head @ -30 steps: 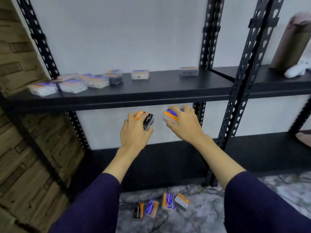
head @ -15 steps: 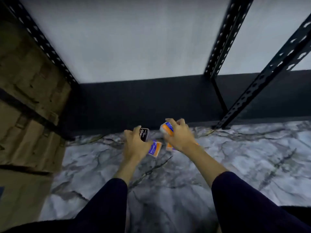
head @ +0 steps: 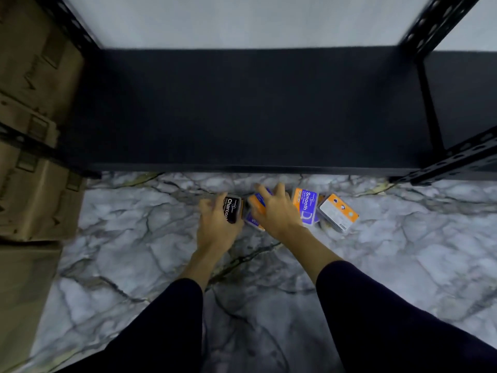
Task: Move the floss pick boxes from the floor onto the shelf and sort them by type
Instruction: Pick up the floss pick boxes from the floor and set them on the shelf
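Marble floor (head: 134, 238) below a black shelf (head: 242, 109); both hands grip floss boxes, left (head: 215, 227) charcoal, right (head: 277, 214) orange

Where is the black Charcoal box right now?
The Charcoal box is low over the marble floor in the head view, gripped by the left hand, just left of the right hand.

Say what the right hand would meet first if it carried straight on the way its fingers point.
Probably the front edge of the bottom shelf. The right hand, gripping an orange box, points up-frame over bare floor; depth is unclear.
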Demonstrator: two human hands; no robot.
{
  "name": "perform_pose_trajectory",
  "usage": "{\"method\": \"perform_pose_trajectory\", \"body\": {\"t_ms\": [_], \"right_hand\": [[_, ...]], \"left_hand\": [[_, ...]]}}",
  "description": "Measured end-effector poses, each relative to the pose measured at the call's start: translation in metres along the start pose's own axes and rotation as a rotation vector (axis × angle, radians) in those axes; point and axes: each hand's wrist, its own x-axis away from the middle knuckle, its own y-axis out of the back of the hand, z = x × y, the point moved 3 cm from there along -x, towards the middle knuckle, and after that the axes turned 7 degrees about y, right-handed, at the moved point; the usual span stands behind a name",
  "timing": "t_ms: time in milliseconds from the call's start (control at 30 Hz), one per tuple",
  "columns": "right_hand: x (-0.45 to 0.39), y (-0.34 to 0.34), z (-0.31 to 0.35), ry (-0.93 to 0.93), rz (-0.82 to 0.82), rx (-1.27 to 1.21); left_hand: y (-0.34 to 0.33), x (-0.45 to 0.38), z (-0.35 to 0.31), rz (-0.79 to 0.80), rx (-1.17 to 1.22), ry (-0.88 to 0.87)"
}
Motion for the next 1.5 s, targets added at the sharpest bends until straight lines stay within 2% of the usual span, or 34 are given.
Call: {"method": "perform_pose_trajectory", "body": {"t_ms": [67,233,400,667,733,867,1067,1333,1500], "right_hand": [[-0.006,-0.006,-0.003,0.051,-0.014,0.049],[-0.008,-0.016,-0.019,-0.113,0.045,-0.047],[-0.008,-0.015,-0.021,-0.095,0.044,-0.041],[-0.003,-0.011,-0.015,-0.088,0.02,0.022],[0.0,-0.008,-0.013,-0.074,0.027,0.038],[0.009,0.008,-0.003,-0.011,0.015,0.156],[0.028,0.072,0.027,-0.057,-0.052,0.096],[0.069,0.218,0.116,0.033,-0.23,0.164],[0.11,0.315,0.188,0.122,-0.331,0.211]], "left_hand": [[-0.006,-0.004,0.0,-0.012,-0.02,0.001],[-0.019,-0.013,0.004,0.022,-0.015,0.021],[-0.025,-0.021,0.007,0.12,0.118,0.084],[-0.032,-0.023,0.004,0.217,0.151,0.078],[-0.03,-0.021,0.002,0.246,0.104,0.071],[-0.013,-0.014,-0.011,0.194,-0.102,-0.005],[0.051,0.01,-0.05,0.068,-0.198,-0.146],[0.211,0.095,-0.136,-0.193,-0.325,-0.265],[0.314,0.166,-0.172,-0.331,-0.363,-0.281]]}}
